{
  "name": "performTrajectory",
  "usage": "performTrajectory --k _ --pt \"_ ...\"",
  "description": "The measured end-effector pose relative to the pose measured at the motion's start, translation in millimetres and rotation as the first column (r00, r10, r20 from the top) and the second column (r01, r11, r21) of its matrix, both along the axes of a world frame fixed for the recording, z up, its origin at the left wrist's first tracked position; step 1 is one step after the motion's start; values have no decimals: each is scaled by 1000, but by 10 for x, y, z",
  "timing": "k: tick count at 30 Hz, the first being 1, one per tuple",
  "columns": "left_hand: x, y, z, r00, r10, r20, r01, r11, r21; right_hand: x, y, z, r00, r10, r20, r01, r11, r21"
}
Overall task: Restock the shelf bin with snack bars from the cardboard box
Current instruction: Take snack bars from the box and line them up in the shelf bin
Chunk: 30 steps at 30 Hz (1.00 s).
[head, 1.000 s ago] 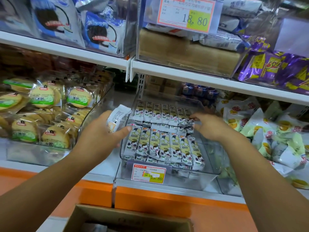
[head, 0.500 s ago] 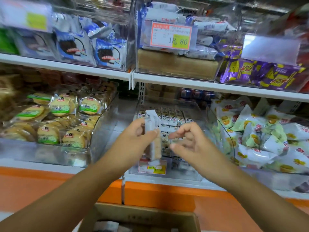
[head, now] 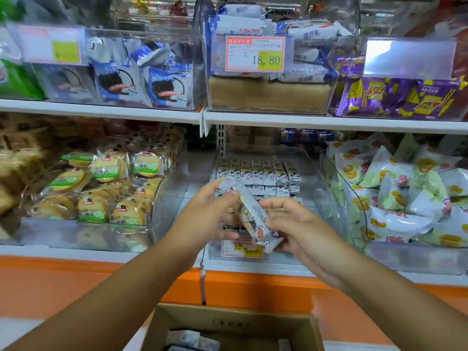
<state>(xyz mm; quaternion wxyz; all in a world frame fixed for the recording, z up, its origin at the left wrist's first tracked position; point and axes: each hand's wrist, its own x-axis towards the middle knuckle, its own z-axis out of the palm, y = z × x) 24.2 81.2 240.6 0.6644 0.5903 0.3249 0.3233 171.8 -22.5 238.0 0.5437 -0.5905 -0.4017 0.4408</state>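
Left bin: round cakes [head: 101, 188] in clear wrappers with green labels are heaped in a clear bin at the left end of the lower shelf [head: 329, 121]
Upper left: blue and white packets [head: 141, 82] stand in a clear bin on the shelf above
Left hand [head: 202, 219]: raised in front of the middle bin, fingers and thumb curled round the upper end of one snack bar
Snack bar [head: 253, 216]: held in the air between the two hands, tilted with its top end toward the left, just in front of the bin's front wall and above the front edge of the lower shelf
Shelf bin [head: 310, 173]: clear, in the middle of the lower shelf; rows of bars [head: 258, 171] stand side by side along its back, with more beneath them
Price tag [head: 241, 250]: on the bin's front, partly hidden behind the hands
Upper tag [head: 254, 53]: orange and yellow, reads 18.80
Right hand [head: 304, 229]: fingers curled, pinching the lower end of the same bar
Cardboard box [head: 228, 317]: open, below the shelf's front edge, a few wrapped packs visible inside
Right bin: white and green packets [head: 395, 198] piled at the right end of the lower shelf
Upper right: purple and yellow packets [head: 405, 97] in the bin above
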Motion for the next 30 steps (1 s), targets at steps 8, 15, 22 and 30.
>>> performTrajectory --k 8,15,22,30 --pt "-15 144 -76 998 70 0 -69 993 95 26 82 -24 995 96 -40 -96 995 -3" --pt "-75 207 -52 985 -28 -169 63 976 207 141 172 14 984 -181 -3 179 973 146" --pt "-86 199 -132 980 -100 -172 121 986 115 -48 316 -59 982 -180 53 164 962 219" --pt "-185 344 -93 902 354 -248 -116 750 651 -71 594 -111 956 -234 177 211 967 141"
